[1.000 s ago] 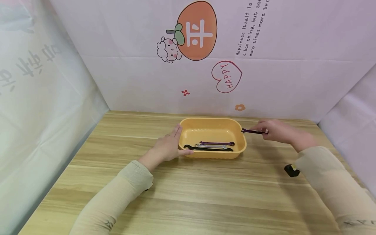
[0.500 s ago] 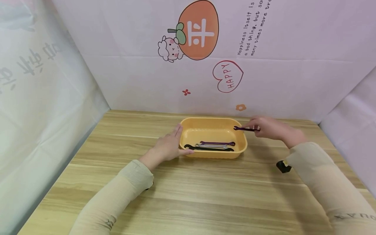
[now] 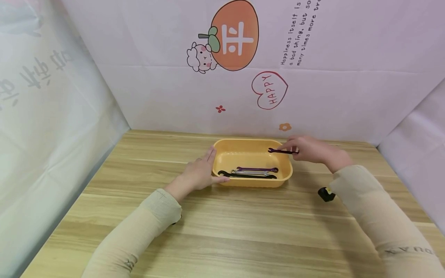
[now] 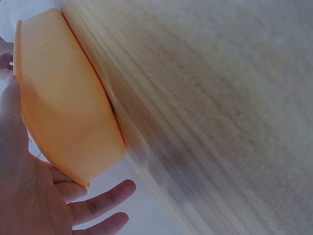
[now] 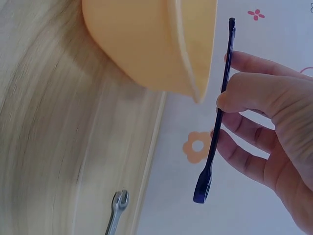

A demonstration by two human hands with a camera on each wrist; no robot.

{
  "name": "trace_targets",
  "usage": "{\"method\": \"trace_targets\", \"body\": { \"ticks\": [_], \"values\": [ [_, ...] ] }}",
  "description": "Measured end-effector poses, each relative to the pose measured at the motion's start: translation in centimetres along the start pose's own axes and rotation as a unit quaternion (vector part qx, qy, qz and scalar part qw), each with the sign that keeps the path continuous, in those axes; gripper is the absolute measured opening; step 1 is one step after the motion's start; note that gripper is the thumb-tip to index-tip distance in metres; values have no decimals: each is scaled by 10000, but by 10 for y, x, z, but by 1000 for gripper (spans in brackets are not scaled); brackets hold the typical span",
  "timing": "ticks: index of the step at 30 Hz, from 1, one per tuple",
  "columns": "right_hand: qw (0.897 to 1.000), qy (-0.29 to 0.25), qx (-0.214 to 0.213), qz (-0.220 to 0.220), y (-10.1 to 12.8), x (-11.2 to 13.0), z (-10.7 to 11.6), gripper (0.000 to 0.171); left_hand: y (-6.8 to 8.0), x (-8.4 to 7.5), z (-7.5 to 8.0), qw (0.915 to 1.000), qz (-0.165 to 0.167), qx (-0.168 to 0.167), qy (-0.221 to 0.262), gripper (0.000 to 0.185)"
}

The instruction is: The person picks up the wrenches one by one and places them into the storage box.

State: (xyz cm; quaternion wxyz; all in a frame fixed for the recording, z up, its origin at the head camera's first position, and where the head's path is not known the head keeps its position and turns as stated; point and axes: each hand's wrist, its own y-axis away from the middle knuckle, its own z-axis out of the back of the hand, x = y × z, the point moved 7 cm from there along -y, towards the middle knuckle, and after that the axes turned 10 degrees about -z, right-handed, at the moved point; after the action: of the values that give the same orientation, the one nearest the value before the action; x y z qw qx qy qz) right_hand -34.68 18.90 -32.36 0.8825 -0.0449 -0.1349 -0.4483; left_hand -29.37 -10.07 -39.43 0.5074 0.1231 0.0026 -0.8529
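A yellow plastic basin (image 3: 250, 146) stands at the back of the table. Inside, along its front wall, lie a purple wrench (image 3: 257, 169), a silver wrench (image 3: 250, 173) and a longer black wrench (image 3: 243, 176). My left hand (image 3: 199, 172) rests against the basin's left end, thumb over the front rim and fingers fairly straight; the left wrist view shows them spread by the rim. Between thumb and fingers, my right hand (image 5: 274, 107) pinches a dark purple wrench (image 5: 221, 110) by its shaft. In the head view, this wrench reaches over the basin's right end, above the bottom.
Another silver wrench (image 5: 117, 208) lies on the wooden table (image 5: 54, 161), visible only in the right wrist view. Behind the table rises a white printed backdrop (image 3: 156, 96). A small black object (image 3: 326, 194) shows beside the right sleeve.
My right hand has carried the purple wrench leftward, from beside the basin's right rim to over its inside. My left hand and the basin stay where they were.
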Motion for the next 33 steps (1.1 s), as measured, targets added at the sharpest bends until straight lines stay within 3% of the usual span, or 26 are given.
{"method": "trace_targets", "body": {
  "ticks": [7, 21, 33],
  "values": [
    [9999, -74, 61, -32, -10, 8, -3, 46, 0, 0, 1, 10000, -6, 7, -14, 119],
    [9993, -237, 274, 12, -27, 26, -5, 54, 0, 0, 0, 10000, 6, -7, -22, 119],
    [9988, -335, 320, 183, -38, 40, -13, 50, -2, 3, -2, 10000, 21, -17, 23, 120]
  ]
}}
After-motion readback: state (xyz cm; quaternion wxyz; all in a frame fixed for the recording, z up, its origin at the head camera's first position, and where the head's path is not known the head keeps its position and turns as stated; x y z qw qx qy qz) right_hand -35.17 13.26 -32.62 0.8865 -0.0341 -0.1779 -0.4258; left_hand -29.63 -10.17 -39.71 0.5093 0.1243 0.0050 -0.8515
